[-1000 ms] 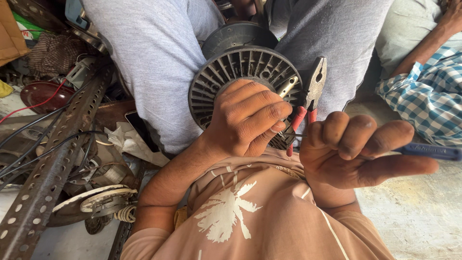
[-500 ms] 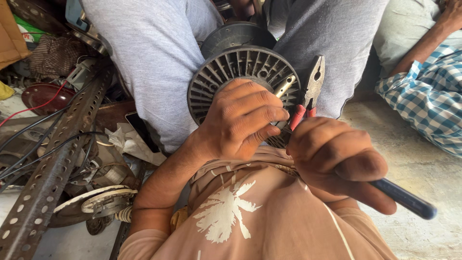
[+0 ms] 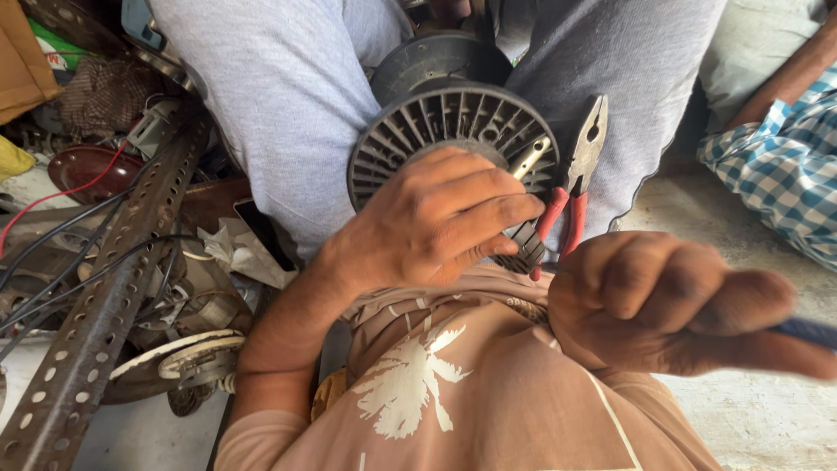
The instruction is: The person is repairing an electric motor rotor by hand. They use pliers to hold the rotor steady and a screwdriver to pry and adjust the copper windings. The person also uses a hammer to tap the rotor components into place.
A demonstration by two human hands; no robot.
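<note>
- Motor (image 3: 453,122), dark grey and round with a ring of cooling fins on its face, sits wedged between the person's knees, which brace it in place of a clamp.
- Left hand (image 3: 436,222) lies over the lower face of the motor, fingers curled down and spread across the fins; the grip looks meant to steady the housing, though what lies under the palm is hidden.
- Pliers (image 3: 571,179) with red handles stand jaws-up against the right side of the motor, handles tucked beside the left fingertips, likely parked within easy reach.
- Right hand (image 3: 676,305) is closed in a tight fist near the camera, wrapped round a dark blue handle (image 3: 806,331) that pokes out toward the right edge; the tool's working end is out of view, so its kind cannot be told.
- Metal tab (image 3: 530,159), pale and shiny, sticks up from the fins just left of the pliers.
- Perforated steel bar (image 3: 105,296) slants across the left side among loose black wires (image 3: 78,270) and scrap parts.
- Checked cloth (image 3: 776,174) on another person shows at the far right, well apart from the work.
</note>
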